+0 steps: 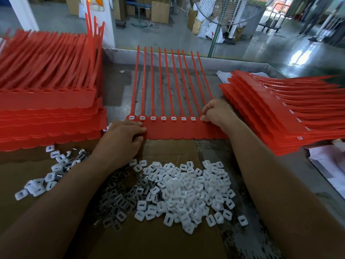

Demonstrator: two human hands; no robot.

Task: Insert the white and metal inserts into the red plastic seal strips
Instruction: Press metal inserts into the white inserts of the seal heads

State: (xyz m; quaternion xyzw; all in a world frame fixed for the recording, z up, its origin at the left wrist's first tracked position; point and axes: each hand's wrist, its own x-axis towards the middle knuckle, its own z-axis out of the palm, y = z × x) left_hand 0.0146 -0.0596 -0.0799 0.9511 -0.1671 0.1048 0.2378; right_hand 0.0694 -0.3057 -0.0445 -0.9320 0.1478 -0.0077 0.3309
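Item: red seal strip sheet (173, 128), flat at the centre of the desk (119, 86), tails pointing away from us, white-filled sockets in a row.
Our left hand (123, 139): fingers curled, gripping the sheet's left edge.
Our right hand (217, 113): fingers bunched, pinching the sheet at its right-end socket.
Nearest us: white inserts (186, 191) heaped beside metal inserts (119, 200).
Flanking: left stack (46, 101), right stack (270, 113).

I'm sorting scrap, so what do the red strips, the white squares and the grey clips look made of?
The red strips look like smooth, glossy plastic with bendy tails; the white squares likely matte molded plastic; the grey clips probably metal, given their dull sheen.
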